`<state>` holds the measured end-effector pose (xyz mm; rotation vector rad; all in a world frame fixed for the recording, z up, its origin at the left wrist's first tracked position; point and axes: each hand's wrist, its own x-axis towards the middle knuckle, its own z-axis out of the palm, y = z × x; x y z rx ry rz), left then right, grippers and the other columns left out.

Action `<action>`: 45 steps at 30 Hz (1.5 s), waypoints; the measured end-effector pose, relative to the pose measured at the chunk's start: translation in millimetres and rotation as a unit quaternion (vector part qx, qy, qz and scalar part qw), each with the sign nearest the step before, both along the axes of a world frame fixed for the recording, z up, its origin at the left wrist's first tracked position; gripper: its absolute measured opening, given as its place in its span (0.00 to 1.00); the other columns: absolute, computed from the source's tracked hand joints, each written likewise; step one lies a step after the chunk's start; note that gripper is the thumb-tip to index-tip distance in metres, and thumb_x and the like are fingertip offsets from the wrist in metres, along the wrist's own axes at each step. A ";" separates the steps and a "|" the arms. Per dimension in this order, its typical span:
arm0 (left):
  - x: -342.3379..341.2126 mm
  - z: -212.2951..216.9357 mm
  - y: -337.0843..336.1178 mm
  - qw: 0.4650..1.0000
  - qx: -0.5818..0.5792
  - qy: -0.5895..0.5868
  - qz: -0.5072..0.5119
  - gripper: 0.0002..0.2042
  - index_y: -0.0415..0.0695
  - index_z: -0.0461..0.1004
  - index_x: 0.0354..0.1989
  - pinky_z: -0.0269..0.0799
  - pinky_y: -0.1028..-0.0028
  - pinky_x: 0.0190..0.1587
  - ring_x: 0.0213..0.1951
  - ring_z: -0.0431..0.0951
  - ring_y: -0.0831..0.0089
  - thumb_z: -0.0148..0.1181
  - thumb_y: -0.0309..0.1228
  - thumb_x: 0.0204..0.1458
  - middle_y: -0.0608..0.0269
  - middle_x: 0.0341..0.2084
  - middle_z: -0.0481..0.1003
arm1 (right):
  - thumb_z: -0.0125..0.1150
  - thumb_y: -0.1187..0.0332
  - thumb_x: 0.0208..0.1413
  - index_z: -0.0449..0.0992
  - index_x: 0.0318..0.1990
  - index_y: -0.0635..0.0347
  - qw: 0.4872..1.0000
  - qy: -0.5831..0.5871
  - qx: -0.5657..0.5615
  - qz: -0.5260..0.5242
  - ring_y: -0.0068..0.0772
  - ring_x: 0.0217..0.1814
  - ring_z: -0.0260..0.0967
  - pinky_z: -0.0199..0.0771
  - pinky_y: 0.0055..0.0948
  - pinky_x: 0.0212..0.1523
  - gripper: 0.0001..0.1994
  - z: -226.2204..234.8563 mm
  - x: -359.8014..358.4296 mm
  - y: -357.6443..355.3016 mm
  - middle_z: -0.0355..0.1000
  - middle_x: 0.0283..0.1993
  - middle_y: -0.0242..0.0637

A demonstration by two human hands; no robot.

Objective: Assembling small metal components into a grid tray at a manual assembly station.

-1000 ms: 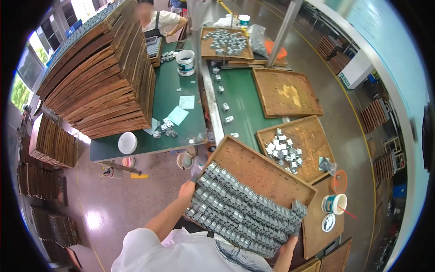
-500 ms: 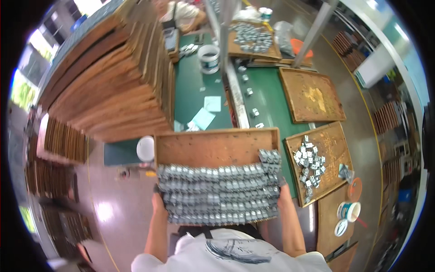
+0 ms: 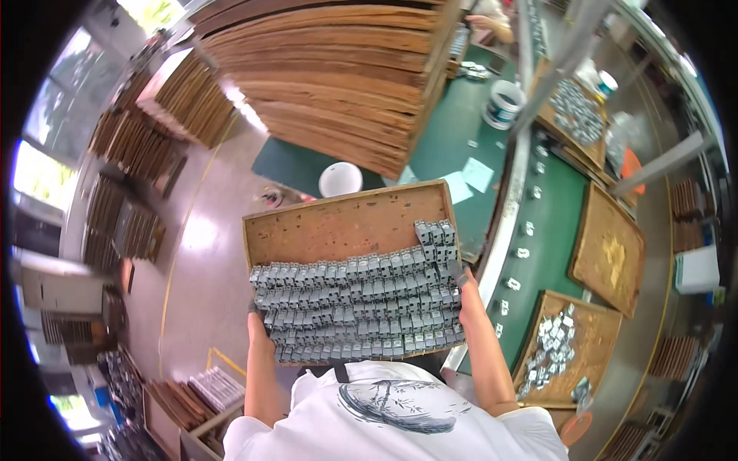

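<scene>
A shallow wooden tray [image 3: 330,225] is held up before my body, tilted a little. Rows of small grey block-shaped parts [image 3: 357,300] fill its near part, and a short extra stack of them stands at the right side. The far strip of the tray is bare wood. My left hand [image 3: 260,321] grips the tray's left side, and my right hand [image 3: 466,293] grips its right side. Dark coverings show on the fingertips. Most of the fingers are hidden behind and under the tray.
A tall stack of wooden trays [image 3: 330,77] stands ahead, beside a white round tub [image 3: 340,180]. To the right runs a green conveyor table [image 3: 553,207] with small parts on it. Another tray [image 3: 600,357] there holds loose parts. A co-worker's hand [image 3: 492,27] shows at the far end.
My view and body have turned left, so the bench and tray stack have shifted rightward in the picture. The tray, still in both hands, now tilts, its right side farther up.
</scene>
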<state>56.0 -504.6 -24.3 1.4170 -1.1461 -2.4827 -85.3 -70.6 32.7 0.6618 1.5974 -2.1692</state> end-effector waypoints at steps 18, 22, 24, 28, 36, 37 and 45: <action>173.8 -173.6 -5.8 0.996 0.002 0.051 0.080 0.26 0.43 0.74 0.52 0.73 0.64 0.49 0.45 0.78 0.65 0.40 0.50 0.61 0.59 0.46 0.77 | 0.59 0.54 0.58 0.72 0.54 0.55 0.996 0.060 -0.008 0.068 0.31 0.45 0.74 0.74 0.34 0.48 0.21 -99.0 111.3 -20.3 0.76 0.47 0.33; 155.2 -160.5 7.2 0.995 0.008 0.040 0.096 0.27 0.40 0.74 0.52 0.74 0.64 0.48 0.43 0.79 0.65 0.41 0.51 0.62 0.58 0.45 0.77 | 0.59 0.54 0.56 0.75 0.51 0.55 0.995 0.064 -0.033 0.075 0.34 0.44 0.76 0.76 0.37 0.47 0.20 -118.8 91.6 -2.6 0.77 0.45 0.35; 148.7 -166.1 13.2 0.992 0.033 0.061 0.106 0.27 0.40 0.74 0.52 0.74 0.65 0.47 0.43 0.79 0.66 0.41 0.52 0.62 0.58 0.44 0.78 | 0.58 0.55 0.56 0.75 0.51 0.54 0.993 0.048 -0.053 0.089 0.34 0.43 0.76 0.76 0.38 0.47 0.19 -117.2 82.3 3.0 0.77 0.45 0.35; 156.2 -191.3 10.8 0.988 0.029 0.092 0.121 0.27 0.39 0.75 0.49 0.74 0.65 0.44 0.40 0.78 0.68 0.43 0.53 0.62 0.60 0.42 0.78 | 0.58 0.55 0.57 0.75 0.51 0.56 0.993 0.066 -0.018 0.095 0.33 0.45 0.76 0.75 0.38 0.48 0.19 -111.5 77.2 -1.1 0.77 0.46 0.35; 111.4 -229.3 40.0 0.973 -0.057 0.046 0.218 0.24 0.38 0.76 0.40 0.70 0.65 0.39 0.36 0.74 0.69 0.49 0.50 0.58 0.59 0.36 0.77 | 0.55 0.55 0.59 0.75 0.53 0.59 0.978 0.064 -0.101 0.171 0.37 0.47 0.76 0.75 0.38 0.51 0.20 -160.9 -27.4 -0.3 0.76 0.49 0.39; 101.6 -228.2 45.7 0.970 -0.032 0.058 0.235 0.25 0.37 0.76 0.42 0.70 0.66 0.41 0.37 0.75 0.69 0.48 0.51 0.59 0.58 0.38 0.77 | 0.55 0.55 0.59 0.76 0.52 0.59 0.974 0.067 -0.099 0.191 0.37 0.46 0.76 0.76 0.39 0.50 0.20 -159.1 -50.2 -8.1 0.77 0.49 0.39; 164.3 -201.9 69.4 0.939 0.012 0.113 0.326 0.27 0.43 0.76 0.46 0.74 0.66 0.44 0.38 0.78 0.69 0.39 0.54 0.62 0.60 0.39 0.78 | 0.57 0.54 0.58 0.75 0.50 0.59 0.942 0.024 -0.069 0.328 0.37 0.42 0.77 0.77 0.38 0.46 0.20 -150.3 -83.8 -97.0 0.78 0.43 0.39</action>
